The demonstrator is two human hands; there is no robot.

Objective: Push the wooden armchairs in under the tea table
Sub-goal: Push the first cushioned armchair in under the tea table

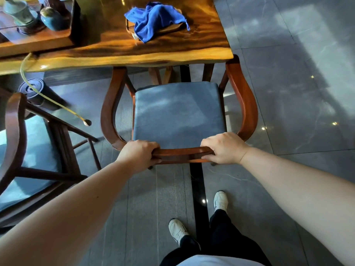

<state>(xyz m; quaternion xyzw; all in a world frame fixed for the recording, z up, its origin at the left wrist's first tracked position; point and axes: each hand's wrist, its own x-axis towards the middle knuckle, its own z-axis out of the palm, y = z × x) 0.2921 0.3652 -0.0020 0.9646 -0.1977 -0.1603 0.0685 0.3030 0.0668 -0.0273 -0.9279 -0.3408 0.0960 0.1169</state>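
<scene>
A wooden armchair [244, 96] with a grey-blue seat cushion stands in front of me, its armrest tips just under the near edge of the glossy wooden tea table [107, 52]. My left hand [138, 155] and my right hand [223, 147] both grip the chair's curved top back rail, one at each end. A second wooden armchair [14, 131] with the same cushion stands at the left, turned at an angle and out from the table.
On the table lie a crumpled blue cloth [155, 20] and a tea tray [38, 37] with teal ceramic jars. A dark bucket [33, 90] with a yellow hose stands under the table at the left. Grey tiled floor stretches to the right. My feet are behind the chair.
</scene>
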